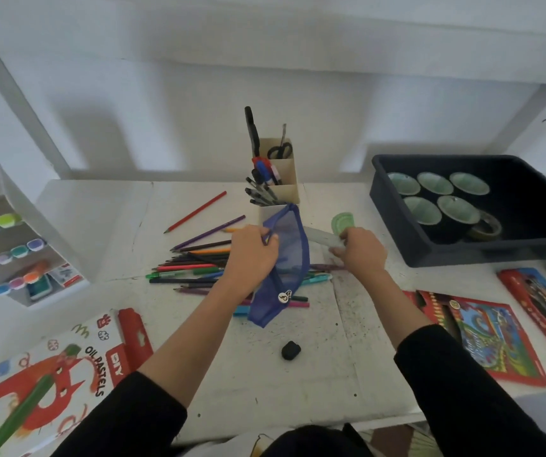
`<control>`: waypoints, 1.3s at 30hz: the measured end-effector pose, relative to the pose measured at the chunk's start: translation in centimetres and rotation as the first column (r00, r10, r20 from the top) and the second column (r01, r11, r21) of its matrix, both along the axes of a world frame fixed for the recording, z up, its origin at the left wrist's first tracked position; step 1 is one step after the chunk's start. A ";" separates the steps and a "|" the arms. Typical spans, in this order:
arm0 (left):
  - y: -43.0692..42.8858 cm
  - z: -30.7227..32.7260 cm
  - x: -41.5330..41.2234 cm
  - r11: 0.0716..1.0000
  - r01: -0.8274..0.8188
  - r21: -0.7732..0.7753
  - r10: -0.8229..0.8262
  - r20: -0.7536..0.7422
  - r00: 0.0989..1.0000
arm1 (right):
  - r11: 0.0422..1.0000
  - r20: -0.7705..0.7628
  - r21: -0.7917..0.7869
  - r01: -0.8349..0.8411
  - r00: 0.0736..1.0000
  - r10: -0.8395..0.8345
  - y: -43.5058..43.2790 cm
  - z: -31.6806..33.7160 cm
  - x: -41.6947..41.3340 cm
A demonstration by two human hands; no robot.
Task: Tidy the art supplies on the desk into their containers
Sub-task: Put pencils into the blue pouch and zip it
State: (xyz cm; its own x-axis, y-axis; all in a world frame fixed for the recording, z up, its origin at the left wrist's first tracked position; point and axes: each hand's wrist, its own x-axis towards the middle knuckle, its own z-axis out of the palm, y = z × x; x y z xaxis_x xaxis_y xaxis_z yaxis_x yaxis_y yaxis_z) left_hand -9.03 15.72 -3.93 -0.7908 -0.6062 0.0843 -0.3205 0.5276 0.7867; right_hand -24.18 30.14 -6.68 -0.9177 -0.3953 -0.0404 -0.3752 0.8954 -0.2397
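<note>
Pencils and pens (195, 258) lie in a loose heap at the middle of the desk (298, 374), partly under a blue mesh pouch (289, 258). The left hand (253, 255) pinches the pouch's upper rim and holds it up, so the rest hangs limp. The right hand (360, 252) grips one end of a clear ruler (319, 237) pointing toward the pouch. The pouch looks soft and floppy, so its mouth probably needs holding wide at the rim. The pencils look light, stiff and likely to roll, so they are best gathered as a bunch around their middles.
</note>
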 end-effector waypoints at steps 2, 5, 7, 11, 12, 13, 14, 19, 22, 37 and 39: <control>0.7 -0.1 -0.7 1.000 0.015 0.016 -0.014 -0.028 1.000 | 0.994 0.114 -0.083 0.074 0.991 -0.064 1.4 1.6 -0.1; 1.8 -0.2 -1.9 0.998 0.037 0.057 -0.034 -0.055 0.998 | 0.878 0.420 -0.409 0.250 0.905 -0.062 3.5 4.5 0.4; 2.5 -0.3 -2.8 0.996 0.048 0.075 -0.043 -0.063 0.997 | 0.776 0.553 -0.523 0.354 0.833 -0.007 4.9 6.3 1.2; 3.9 -0.2 -4.4 0.995 0.036 0.098 -0.030 -0.062 0.998 | 0.668 0.710 -0.586 0.458 0.687 0.152 7.2 8.4 2.3; 4.3 -0.1 -4.8 0.993 0.032 0.115 -0.024 -0.066 0.998 | 0.658 0.734 -0.593 0.464 0.648 0.205 7.6 8.7 2.4; 4.6 -0.2 -5.1 0.991 0.030 0.132 -0.021 -0.068 0.997 | 0.662 0.754 -0.589 0.463 0.610 0.244 7.9 8.9 2.5; 5.0 -0.2 -5.4 0.990 0.030 0.140 -0.019 -0.076 0.997 | 0.677 0.772 -0.576 0.458 0.576 0.268 8.1 9.1 2.5; 6.2 -0.4 -5.9 0.990 0.063 0.123 -0.048 -0.120 0.992 | 0.771 0.781 -0.496 0.399 0.593 0.196 6.7 8.1 2.8; 6.7 -0.4 -5.8 0.994 0.052 0.096 -0.039 -0.128 0.991 | 0.806 0.724 -0.480 0.347 0.675 0.141 4.7 7.3 3.6; 4.4 -1.9 -6.0 0.970 -0.183 0.160 0.198 -0.088 0.976 | 0.886 0.380 -0.419 0.199 0.924 -0.028 2.1 1.1 -5.4; 4.3 -2.0 -5.8 0.969 -0.197 0.153 0.212 -0.091 0.973 | 0.961 0.276 -0.262 0.083 0.961 -0.008 0.6 -0.6 -6.5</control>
State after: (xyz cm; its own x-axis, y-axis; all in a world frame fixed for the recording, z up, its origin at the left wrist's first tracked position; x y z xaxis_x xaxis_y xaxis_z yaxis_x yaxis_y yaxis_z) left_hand -14.87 19.97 -5.93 -0.6403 -0.7656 0.0621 -0.3211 0.3401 0.8839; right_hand -30.67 30.77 -7.29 -0.9041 -0.3840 -0.1873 -0.2229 0.7980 -0.5600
